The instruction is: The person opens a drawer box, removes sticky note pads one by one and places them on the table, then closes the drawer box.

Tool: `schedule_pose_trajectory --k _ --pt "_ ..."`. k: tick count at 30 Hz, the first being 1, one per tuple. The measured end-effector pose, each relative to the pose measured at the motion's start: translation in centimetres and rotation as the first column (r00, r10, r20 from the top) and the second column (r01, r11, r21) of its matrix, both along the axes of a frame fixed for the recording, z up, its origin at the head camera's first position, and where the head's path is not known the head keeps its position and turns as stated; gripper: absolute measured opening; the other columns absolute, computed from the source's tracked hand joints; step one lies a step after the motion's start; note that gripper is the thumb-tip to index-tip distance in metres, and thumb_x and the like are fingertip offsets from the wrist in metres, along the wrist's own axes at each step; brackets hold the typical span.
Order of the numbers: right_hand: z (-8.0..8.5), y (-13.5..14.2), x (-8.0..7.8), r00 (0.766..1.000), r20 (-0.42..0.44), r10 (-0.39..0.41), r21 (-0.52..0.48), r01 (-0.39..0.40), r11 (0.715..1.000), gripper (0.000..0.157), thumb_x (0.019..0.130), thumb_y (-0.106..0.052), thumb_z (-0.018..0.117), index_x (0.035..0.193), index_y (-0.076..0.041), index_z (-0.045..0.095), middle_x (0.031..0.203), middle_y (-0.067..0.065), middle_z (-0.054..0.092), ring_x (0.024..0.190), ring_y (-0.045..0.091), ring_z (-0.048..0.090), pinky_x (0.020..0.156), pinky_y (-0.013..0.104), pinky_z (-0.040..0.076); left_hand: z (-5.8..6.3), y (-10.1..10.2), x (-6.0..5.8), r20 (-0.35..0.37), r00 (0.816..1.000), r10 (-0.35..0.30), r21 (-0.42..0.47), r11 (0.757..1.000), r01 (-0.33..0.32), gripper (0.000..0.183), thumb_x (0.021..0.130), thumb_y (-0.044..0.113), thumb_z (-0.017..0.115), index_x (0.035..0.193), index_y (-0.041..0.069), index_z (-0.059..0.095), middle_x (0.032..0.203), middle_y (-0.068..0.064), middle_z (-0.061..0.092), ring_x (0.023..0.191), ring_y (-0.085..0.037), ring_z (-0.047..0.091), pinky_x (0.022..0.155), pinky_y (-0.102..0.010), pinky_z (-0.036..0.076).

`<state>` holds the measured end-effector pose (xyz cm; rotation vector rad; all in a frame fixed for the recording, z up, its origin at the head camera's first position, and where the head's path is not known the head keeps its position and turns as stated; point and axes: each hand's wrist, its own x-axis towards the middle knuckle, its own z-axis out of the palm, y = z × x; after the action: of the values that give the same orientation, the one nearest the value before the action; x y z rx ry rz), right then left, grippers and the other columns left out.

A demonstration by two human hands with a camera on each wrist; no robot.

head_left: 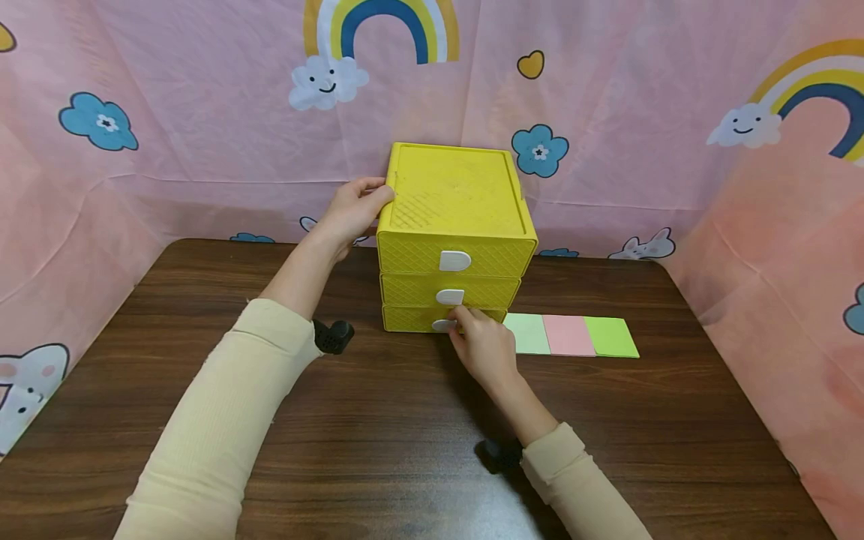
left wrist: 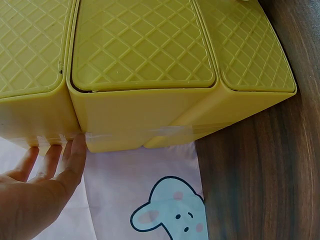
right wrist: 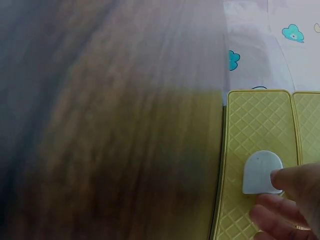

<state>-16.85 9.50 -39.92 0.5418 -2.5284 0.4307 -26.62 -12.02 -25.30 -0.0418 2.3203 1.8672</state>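
A yellow three-drawer cabinet [head_left: 455, 187] with a diamond pattern stands on the table, all its drawers closed or nearly so. My left hand [head_left: 356, 210] steadies its upper left side, thumb by the top edge; in the left wrist view this hand's fingers [left wrist: 75, 160] lie fairly straight against the side wall. At the bottom drawer, my right hand [head_left: 487, 349] pinches the white drawer handle [head_left: 443, 325]. The right wrist view shows the thumb on that rounded white tab, with the other fingers curled beside it. Two more white handles [head_left: 455, 261] sit on the drawers above.
Flat squares in pale green, pink [head_left: 569, 334] and bright green lie in a row right of the cabinet on the dark wooden table [head_left: 378, 435]. Behind and at the sides hangs a pink cloth [head_left: 223, 105] with rainbows, clouds and rabbits.
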Motion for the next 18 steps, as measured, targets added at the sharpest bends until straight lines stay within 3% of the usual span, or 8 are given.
schedule_pose_trajectory --k 18 --pt "-0.10 -0.21 -0.09 0.998 -0.056 -0.003 0.026 0.005 1.000 0.008 0.080 -0.015 0.068 0.079 -0.016 0.061 0.064 -0.004 0.058 0.048 0.013 0.052 0.037 0.027 0.037 -0.12 0.00 -0.09 -0.005 1.000 0.008 -0.019 1.000 -0.008 0.055 0.090 0.031 0.046 0.141 0.015 0.037 0.133 -0.006 0.045 0.106 -0.020 0.056 0.085 -0.031 0.052"
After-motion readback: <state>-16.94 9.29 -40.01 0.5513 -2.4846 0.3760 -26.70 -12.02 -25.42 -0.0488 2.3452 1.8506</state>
